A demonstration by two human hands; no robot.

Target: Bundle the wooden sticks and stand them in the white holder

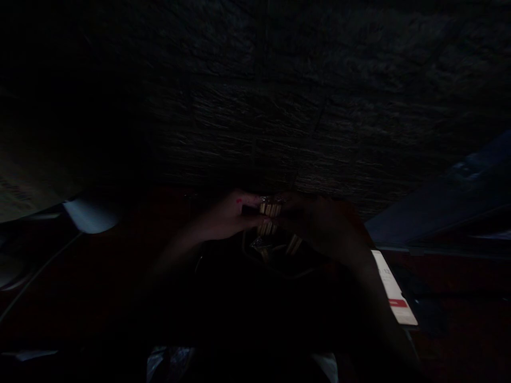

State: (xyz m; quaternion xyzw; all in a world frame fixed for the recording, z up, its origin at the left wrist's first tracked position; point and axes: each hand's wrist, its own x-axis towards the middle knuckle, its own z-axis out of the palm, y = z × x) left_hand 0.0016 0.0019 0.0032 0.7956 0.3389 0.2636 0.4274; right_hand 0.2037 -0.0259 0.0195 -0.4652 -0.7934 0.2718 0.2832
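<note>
The scene is very dark. Between my hands is a bundle of slender tan-gold pieces (270, 209) set side by side, with shiny bits along the top; their kind cannot be made out. My left hand (229, 217) pinches the bundle's left side, thumb and fingers closed on it. A red mark shows on that hand. From the other side my right hand (325, 221), mostly in shadow, reaches to the bundle with its fingers near or on it. Below lie similar loose gold pieces (294, 244), apparently inside a dark container with a faint curved rim (293, 277).
A rough stone-like wall (255, 106) rises directly ahead. On the right lies a phone (393, 287) with a lit screen. At left are a pale rounded object (92, 215) and a thin cable (42, 271). A bluish panel (443, 186) slants at the right.
</note>
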